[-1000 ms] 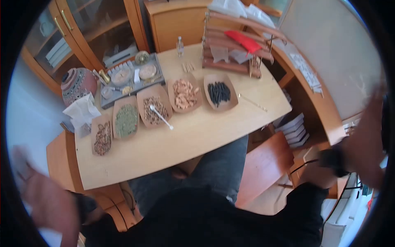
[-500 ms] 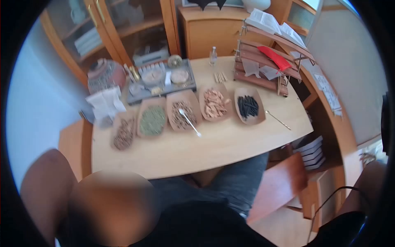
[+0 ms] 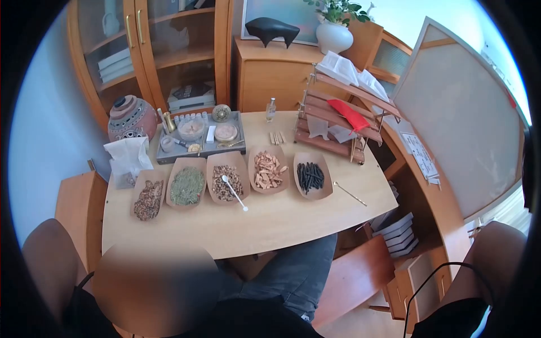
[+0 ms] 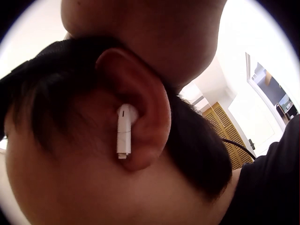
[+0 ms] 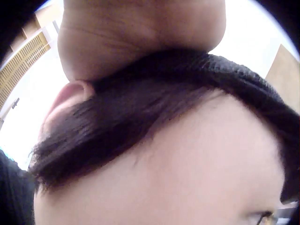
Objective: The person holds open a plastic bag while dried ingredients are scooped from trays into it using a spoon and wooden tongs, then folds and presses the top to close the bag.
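In the left wrist view, the heel of my left hand (image 4: 145, 37) presses against the side of the head, just above an ear with a white earbud (image 4: 124, 133). My right hand (image 5: 140, 35) shows in the right wrist view, its palm base against the hair above the other ear. A dark textured headband (image 5: 234, 75) runs across the forehead beside it. The fingers of both hands lie outside the pictures, so I cannot tell what they hold. Only raised forearms (image 3: 48, 265) appear at the edges of the head view.
On the table (image 3: 186, 234) stand several paper trays of dried material, one with black sticks (image 3: 310, 177). A white spoon (image 3: 234, 193) lies across one tray. Behind are a grey tray (image 3: 197, 152), a glass bottle (image 3: 271, 110) and a wooden rack (image 3: 327, 143) with a red pouch (image 3: 347, 115).
Both hands have moved up from the lower left and right of the head view to the sides of the head. The head view has tilted upward, showing more of the cabinets.
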